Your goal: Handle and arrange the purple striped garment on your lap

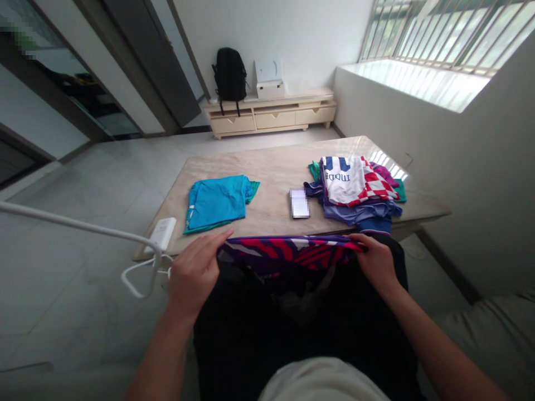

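A purple garment with pink and white patterning [288,253] hangs over the person's lap, just before the near edge of the tabletop [271,167]. It seems partway through handling: its top edge is stretched straight, but it is not yet set down. The left hand [196,264] is closed on one end of that edge, and the right hand [374,259] pinches the other. Beyond, a blue garment [217,201] lies folded at left; a clothing pile [345,186] sits at right, with a phone [300,205] between them.
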Demonstrator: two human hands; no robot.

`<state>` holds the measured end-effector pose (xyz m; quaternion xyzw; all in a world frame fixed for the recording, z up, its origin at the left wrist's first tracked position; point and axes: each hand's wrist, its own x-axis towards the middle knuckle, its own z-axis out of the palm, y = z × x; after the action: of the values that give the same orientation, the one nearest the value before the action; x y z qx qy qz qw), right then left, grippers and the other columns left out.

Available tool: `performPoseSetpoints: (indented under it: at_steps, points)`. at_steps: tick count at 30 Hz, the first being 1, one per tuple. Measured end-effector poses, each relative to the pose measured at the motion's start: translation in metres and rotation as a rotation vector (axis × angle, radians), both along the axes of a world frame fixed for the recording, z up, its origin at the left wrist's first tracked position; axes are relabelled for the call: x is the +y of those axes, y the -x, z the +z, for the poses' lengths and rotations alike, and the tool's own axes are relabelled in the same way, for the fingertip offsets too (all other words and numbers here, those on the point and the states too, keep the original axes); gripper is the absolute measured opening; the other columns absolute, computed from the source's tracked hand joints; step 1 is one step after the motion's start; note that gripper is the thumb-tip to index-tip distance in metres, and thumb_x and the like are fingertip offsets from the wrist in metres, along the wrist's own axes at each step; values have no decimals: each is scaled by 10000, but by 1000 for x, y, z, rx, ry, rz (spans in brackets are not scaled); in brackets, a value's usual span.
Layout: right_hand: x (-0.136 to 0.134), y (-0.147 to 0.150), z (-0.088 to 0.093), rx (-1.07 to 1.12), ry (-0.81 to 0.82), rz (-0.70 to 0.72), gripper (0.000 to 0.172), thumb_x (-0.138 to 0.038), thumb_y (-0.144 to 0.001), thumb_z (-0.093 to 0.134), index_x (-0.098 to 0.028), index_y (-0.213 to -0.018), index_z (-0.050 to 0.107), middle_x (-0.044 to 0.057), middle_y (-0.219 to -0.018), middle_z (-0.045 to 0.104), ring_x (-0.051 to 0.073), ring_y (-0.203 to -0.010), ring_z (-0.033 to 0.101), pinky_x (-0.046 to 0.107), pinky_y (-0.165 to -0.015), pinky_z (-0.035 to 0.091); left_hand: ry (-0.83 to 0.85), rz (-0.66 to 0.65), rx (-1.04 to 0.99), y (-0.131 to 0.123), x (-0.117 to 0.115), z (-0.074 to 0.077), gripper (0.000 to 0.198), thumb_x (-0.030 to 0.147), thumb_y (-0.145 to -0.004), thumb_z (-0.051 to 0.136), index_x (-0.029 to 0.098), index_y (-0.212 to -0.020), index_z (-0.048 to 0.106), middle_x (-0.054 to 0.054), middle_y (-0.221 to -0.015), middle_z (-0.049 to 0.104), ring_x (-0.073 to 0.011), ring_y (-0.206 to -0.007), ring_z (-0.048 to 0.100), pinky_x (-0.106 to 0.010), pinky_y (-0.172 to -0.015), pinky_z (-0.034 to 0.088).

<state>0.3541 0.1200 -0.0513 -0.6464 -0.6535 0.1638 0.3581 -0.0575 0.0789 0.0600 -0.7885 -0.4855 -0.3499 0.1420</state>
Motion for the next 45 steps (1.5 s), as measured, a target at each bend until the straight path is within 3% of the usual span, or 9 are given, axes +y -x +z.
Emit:
performPoseSetpoints:
  at_steps: [8,12,18,23,27,33,37,41,45]
  points:
    - [3,-7,18,184,-50,-69,262,-243,-799,653,-215,-1025,782,73,-1008,790,281,-946,716,383,-888,527,30,74,-54,8,2,-1,469,5,-964,457,233,-1286,710,-58,-1178,778,-203,-1063,742,-340,-996,560]
    - [-1,-6,17,308,98,134,246,-233,-765,697,-202,-997,773,61,-996,780,272,-966,708,373,-907,533,50,100,-123,8,2,-2,441,19,-962,481,239,-1252,729,-40,-1159,783,-195,-1027,744,-322,-975,563]
    - [-18,-1,8,486,514,500,282,-371,-797,787,-162,-985,796,75,-973,792,258,-892,733,351,-822,579,141,31,-91,7,1,3,433,22,-970,456,213,-1244,732,-47,-1212,773,-195,-1104,733,-320,-1047,533]
    - [-29,-10,0,568,689,576,394,-508,-735,837,-135,-861,818,78,-842,775,252,-793,714,325,-720,573,303,-52,-229,-2,-4,11,319,106,-994,520,205,-1174,764,-41,-1171,789,-188,-1088,743,-278,-1004,553]
    - [-21,-31,-5,587,617,402,532,-626,-706,823,-146,-937,821,106,-916,785,271,-800,707,351,-711,573,451,-232,-307,-13,-19,21,334,78,-990,539,253,-1148,777,-10,-1091,806,-147,-992,762,-195,-914,554]
    - [-3,-46,-12,492,525,181,613,-682,-784,734,-172,-1122,761,111,-1030,773,272,-877,700,358,-759,572,824,-742,-464,-24,-71,25,350,182,-1064,460,228,-1307,707,-97,-1049,797,-168,-952,765,-218,-838,563]
    - [1,-22,-22,375,606,309,543,-638,-806,736,-167,-1075,755,96,-1020,768,249,-879,691,323,-774,553,1009,-837,-548,-22,-109,15,377,262,-1092,407,188,-1295,716,-138,-1021,798,-180,-951,761,-239,-853,552]
    - [5,34,-46,222,726,633,376,-537,-827,739,-181,-932,797,60,-911,778,245,-867,681,313,-780,519,1084,-796,-579,-11,-136,7,374,285,-1091,411,194,-1287,716,-136,-993,805,-190,-925,766,-246,-825,542]
    - [5,91,-77,67,789,889,191,-372,-732,801,-193,-798,812,34,-762,764,219,-733,654,302,-706,474,1107,-763,-575,-1,-150,6,389,311,-1093,400,193,-1296,710,-134,-970,806,-194,-908,766,-252,-808,537]
